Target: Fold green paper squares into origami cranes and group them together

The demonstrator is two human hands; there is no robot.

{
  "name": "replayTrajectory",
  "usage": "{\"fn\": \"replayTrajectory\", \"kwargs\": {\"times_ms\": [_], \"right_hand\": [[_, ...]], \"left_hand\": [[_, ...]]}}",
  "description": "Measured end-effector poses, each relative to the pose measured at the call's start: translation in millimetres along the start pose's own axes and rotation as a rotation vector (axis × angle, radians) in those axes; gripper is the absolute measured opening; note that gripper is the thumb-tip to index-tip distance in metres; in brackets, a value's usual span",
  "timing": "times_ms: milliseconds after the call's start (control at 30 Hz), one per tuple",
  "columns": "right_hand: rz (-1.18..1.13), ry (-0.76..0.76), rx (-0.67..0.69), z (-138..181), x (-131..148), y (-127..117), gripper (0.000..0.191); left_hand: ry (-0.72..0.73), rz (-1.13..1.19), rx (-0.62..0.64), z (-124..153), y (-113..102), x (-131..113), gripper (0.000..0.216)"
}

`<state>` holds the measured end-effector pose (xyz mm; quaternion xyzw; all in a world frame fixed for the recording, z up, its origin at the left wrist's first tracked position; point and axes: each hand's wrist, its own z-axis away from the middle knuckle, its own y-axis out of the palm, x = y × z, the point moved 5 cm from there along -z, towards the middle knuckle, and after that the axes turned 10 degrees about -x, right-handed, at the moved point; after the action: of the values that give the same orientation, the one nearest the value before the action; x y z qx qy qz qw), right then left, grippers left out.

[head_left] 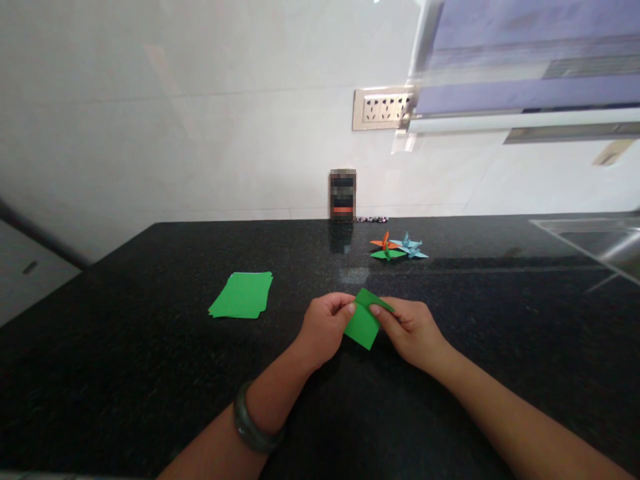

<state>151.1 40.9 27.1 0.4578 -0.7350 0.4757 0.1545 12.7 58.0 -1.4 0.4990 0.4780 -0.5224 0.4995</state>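
Observation:
A green sheet of folding paper [364, 325], partly folded, is held just above the dark countertop between both hands. My left hand [326, 328] pinches its left edge, thumb on top. From the other side my right hand [411, 329] grips the right edge, its thumb pressing near the fold. The fingers under the paper are hidden. To the left lies a stack of green paper sheets [242, 295], slightly fanned at the corners. Beyond my hands stand several small folded paper cranes: an orange crane [385, 243], a green crane [388, 254] and light blue cranes [411, 247].
The black speckled countertop [165, 360] runs back to a white tiled wall. Against the wall stands a dark upright phone-like object [343, 195] beside a beaded strap [372, 219]. A metal sink [610, 243] is at the right. A socket panel [383, 109] is on the wall.

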Motion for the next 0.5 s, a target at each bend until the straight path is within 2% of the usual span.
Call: {"fn": "replayTrajectory", "kwargs": {"times_ms": [267, 500], "right_hand": [[0.017, 0.051, -0.017, 0.8, -5.4, 0.2, 0.029], [-0.054, 0.083, 0.001, 1.4, -6.3, 2.5, 0.027]], "left_hand": [[-0.094, 0.114, 0.032, 2.1, 3.2, -0.4, 0.027], [-0.128, 0.115, 0.007, 2.6, 2.8, -1.4, 0.019]]}}
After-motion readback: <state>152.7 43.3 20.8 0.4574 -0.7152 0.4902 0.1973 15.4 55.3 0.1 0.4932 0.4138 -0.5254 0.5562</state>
